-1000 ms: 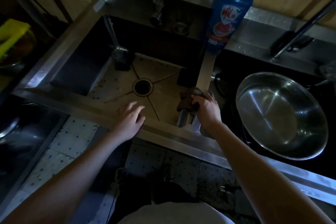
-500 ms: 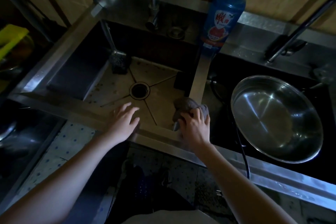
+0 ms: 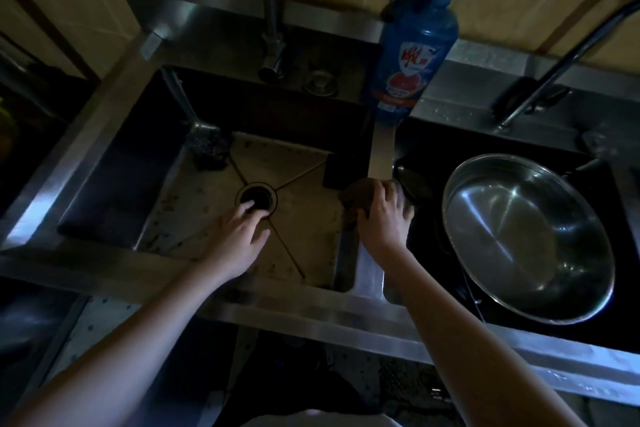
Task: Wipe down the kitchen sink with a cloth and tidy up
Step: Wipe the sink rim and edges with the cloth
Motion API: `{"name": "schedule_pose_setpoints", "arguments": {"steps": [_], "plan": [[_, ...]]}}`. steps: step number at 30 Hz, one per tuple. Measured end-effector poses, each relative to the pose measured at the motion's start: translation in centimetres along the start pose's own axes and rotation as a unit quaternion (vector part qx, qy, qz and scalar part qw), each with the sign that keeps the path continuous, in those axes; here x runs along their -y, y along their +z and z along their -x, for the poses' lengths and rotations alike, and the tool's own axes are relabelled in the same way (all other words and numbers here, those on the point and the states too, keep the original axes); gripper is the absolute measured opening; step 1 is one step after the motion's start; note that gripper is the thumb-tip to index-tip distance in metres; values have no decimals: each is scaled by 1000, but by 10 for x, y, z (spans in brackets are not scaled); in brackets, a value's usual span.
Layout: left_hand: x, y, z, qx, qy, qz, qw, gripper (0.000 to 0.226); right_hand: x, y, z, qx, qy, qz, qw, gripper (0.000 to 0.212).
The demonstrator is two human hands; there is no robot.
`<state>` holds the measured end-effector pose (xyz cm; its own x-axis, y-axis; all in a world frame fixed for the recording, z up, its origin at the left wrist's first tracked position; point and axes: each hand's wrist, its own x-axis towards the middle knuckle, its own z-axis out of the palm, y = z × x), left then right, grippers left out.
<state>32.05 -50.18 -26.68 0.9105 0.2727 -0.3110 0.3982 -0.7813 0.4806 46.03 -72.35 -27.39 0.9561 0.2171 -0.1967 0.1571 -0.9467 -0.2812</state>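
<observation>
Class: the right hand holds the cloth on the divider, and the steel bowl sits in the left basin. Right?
No: the head view shows the steel bowl in the right basin. The right hand does hold the cloth on the divider.

A dimly lit kitchen. A steel two-basin sink (image 3: 294, 312) stands against a wall of yellowish tiles (image 3: 502, 0). A tap (image 3: 272, 10) rises behind the left basin and a second tap (image 3: 561, 59) behind the right. A blue bottle (image 3: 412, 55) stands on the back ledge. A scrubber (image 3: 207, 146) leans in the left basin, and a steel bowl (image 3: 526, 239) sits in the right one.
</observation>
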Motion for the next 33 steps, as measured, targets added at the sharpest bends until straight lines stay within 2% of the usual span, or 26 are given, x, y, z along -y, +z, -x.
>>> {"name": "schedule_pose_setpoints", "arguments": {"steps": [4, 12, 15, 20, 24, 33], "plan": [[8, -11, -22, 11, 10, -15, 1000, 43, 16, -3, -26, 18, 75, -63, 995, 75], [24, -28, -63, 43, 20, -15, 999, 40, 23, -5, -88, 3, 92, -134, 987, 86], [31, -32, -77, 49, 19, -16, 998, 40, 29, -6, -110, -13, 91, -173, 981, 82], [46, -37, -95, 57, 21, -8, 998, 38, 34, -13, -148, 16, 37, -80, 996, 74], [56, -37, -101, 65, 27, -21, 997, 39, 38, -21, -156, 14, 27, -86, 996, 54], [46, -34, -99, 92, 19, 5, 996, 38, 30, 2, -55, -21, 33, -45, 998, 50]]}}
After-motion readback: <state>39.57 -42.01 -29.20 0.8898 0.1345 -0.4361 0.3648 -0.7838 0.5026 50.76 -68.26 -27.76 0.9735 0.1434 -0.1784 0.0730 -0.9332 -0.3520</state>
